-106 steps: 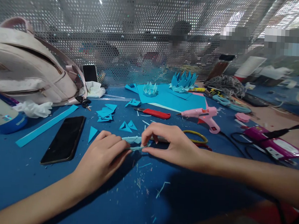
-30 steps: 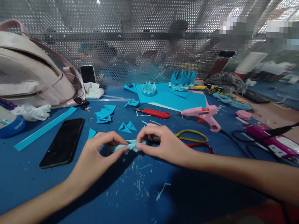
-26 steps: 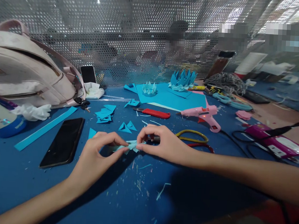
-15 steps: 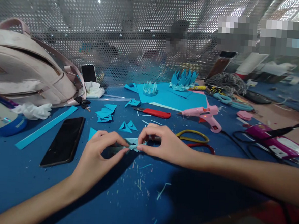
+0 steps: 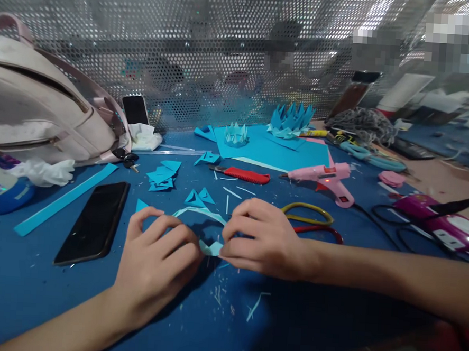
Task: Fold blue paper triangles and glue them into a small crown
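A light blue folded paper strip (image 5: 211, 248) is curved into a loop low over the table. My left hand (image 5: 162, 253) pinches its near left part, the thumb hidden behind the fingers. Close by on the right, my right hand (image 5: 264, 241) pinches the same strip between thumb and fingers. The far side of the loop arches behind both hands. Just beyond it lie blue folded paper triangles (image 5: 196, 198). Scissors with yellow and red handles (image 5: 310, 216) are partly covered by my right hand.
A black phone (image 5: 92, 222), a blue strip (image 5: 68, 200) and a backpack (image 5: 44, 100) are on the left. Farther back are a red cutter (image 5: 247, 175), a pink glue gun (image 5: 321, 178) and spiky paper crowns (image 5: 290, 120). A purple power strip (image 5: 442, 222) sits right.
Both hands have come nearer to me with the paper strip. The left hand has turned knuckles up, and the strip now shows as a wider loop. The view has shifted slightly.
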Motion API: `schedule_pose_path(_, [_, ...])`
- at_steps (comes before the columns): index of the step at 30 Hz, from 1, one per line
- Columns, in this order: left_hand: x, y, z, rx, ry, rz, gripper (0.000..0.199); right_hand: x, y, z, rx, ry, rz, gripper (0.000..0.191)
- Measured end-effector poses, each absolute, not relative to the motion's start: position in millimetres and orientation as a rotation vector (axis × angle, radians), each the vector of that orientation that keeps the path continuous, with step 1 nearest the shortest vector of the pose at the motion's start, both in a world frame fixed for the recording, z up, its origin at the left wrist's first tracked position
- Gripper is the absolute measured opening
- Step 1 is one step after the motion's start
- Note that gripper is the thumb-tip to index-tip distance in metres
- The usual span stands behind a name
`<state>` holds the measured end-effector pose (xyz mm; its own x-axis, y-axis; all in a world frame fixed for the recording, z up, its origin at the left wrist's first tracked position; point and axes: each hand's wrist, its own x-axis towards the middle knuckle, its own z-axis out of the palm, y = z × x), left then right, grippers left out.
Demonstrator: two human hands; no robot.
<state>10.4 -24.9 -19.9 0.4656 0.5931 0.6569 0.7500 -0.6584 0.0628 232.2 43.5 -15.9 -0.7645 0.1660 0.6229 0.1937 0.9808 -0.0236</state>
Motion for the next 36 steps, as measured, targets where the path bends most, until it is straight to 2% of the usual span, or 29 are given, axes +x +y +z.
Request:
schedule_pose_path(10, [16, -36, -29, -2.454, -1.057, -0.833, 0.029, 240, 41, -18, -0.131, -2.454, -0.28, 0.015])
schedule_pose_path(21, [16, -33, -35, -2.611, -1.054, -0.875, 0.038, 241, 44, -24, -0.06, -2.444, -0.254, 0.027])
schedule_pose_path(26, [17, -31, -35, -2.635, -1.076, -0.873, 0.039, 241, 47, -25, 0.032, -2.413, -0.213, 0.023])
schedule_pose_path(36, [18, -30, -31, -2.653, -1.077, -0.847, 0.04, 240, 46, -21, 0.043, -2.456, -0.208, 0.029])
